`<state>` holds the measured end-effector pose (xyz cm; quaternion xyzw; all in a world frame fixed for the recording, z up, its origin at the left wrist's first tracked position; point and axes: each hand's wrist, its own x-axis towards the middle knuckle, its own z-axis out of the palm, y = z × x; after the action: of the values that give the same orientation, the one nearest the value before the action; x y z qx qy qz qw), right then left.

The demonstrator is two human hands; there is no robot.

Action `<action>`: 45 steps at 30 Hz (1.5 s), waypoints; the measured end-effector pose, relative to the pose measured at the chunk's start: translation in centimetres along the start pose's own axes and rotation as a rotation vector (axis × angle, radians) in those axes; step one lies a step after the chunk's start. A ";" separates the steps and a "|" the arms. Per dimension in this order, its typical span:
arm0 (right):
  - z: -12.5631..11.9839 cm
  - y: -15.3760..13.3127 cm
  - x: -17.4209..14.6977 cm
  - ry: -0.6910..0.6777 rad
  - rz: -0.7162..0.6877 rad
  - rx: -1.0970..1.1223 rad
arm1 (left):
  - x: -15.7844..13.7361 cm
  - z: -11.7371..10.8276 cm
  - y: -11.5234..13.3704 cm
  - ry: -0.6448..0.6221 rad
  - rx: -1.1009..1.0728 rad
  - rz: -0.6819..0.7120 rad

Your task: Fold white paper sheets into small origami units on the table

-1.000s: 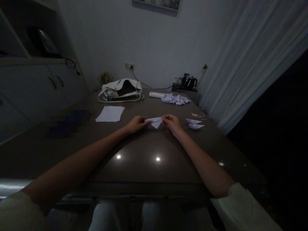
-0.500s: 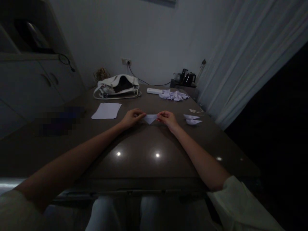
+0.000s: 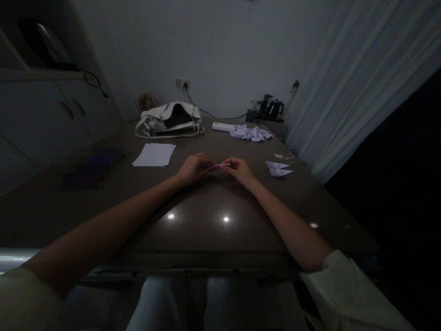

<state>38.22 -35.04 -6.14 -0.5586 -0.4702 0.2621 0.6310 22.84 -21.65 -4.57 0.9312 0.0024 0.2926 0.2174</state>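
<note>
Between my two hands is a small piece of folded white paper (image 3: 223, 165), seen nearly edge-on as a thin strip. My left hand (image 3: 195, 169) pinches its left end, fingers closed. The right end is pinched by my right hand (image 3: 240, 170), its thumb and fingertips close to those of the left. Much of the paper is hidden behind the fingers. To the right of my right hand lie two pointed folded paper boats (image 3: 279, 172), one behind the other on the dark table (image 3: 196, 234).
A stack of white sheets (image 3: 155, 155) lies left of my hands. Behind it sits a white handbag (image 3: 172, 120). Farther back are a white box-like object (image 3: 223, 127), a pile of folded paper (image 3: 252, 133) and a black kettle (image 3: 274, 109). Small pale bits (image 3: 283, 156) lie at right.
The folded paper has turned from showing a downward-pointing triangle to nearly edge-on. My hands have come closer together, both still pinching it. The whole view has shifted slightly.
</note>
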 end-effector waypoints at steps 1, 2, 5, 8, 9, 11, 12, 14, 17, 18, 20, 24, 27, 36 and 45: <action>0.0 0.0 0.0 0.004 -0.011 -0.009 | 0.0 0.0 0.0 -0.004 0.004 0.009; 0.0 0.0 0.0 0.009 -0.019 -0.014 | 0.0 -0.1 0.1 -0.007 0.008 0.014; -0.1 -0.1 0.2 0.024 -0.029 -0.010 | 0.0 -0.1 0.1 -0.008 0.021 0.007; -0.4 0.0 0.3 0.049 -0.023 0.015 | 0.0 0.0 0.0 -0.008 0.041 -0.021; -0.5 0.1 0.4 0.060 -0.021 0.022 | 0.0 0.0 -0.1 -0.008 0.049 -0.031; -0.6 0.2 0.6 0.078 -0.018 0.033 | 0.0 0.1 -0.3 -0.010 0.058 -0.045; -0.7 0.3 0.6 0.085 -0.015 0.039 | 0.0 0.2 -0.4 -0.012 0.059 -0.050; -0.8 0.3 0.7 0.093 -0.005 0.054 | 0.0 0.2 -0.5 -0.015 0.054 -0.058; -1.0 0.3 0.7 0.098 0.012 0.081 | 0.0 0.3 -0.5 -0.021 0.031 -0.067; -1.0 0.2 0.6 0.101 0.016 0.088 | 0.0 0.3 -0.5 -0.023 0.021 -0.070; -1.1 0.1 0.5 0.113 0.019 0.097 | -0.1 0.3 -0.3 -0.020 0.005 -0.073; -1.1 -0.1 0.6 0.150 0.015 0.088 | -0.2 0.3 -0.1 0.006 0.005 -0.055; -1.0 -0.1 0.7 0.221 -0.007 0.059 | -0.2 0.1 -0.3 0.057 0.035 -0.059; 0.3 -0.3 0.0 0.032 0.078 0.017 | -0.1 -0.1 -0.4 0.099 0.010 -0.054; 0.3 0.0 -0.1 -0.084 0.118 -0.004 | -0.2 0.1 1.4 -0.065 -0.275 -0.033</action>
<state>37.94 -35.00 -6.18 -0.5752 -0.4631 0.3210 0.5930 22.55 -22.98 -4.22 0.9014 -0.0296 0.2563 0.3476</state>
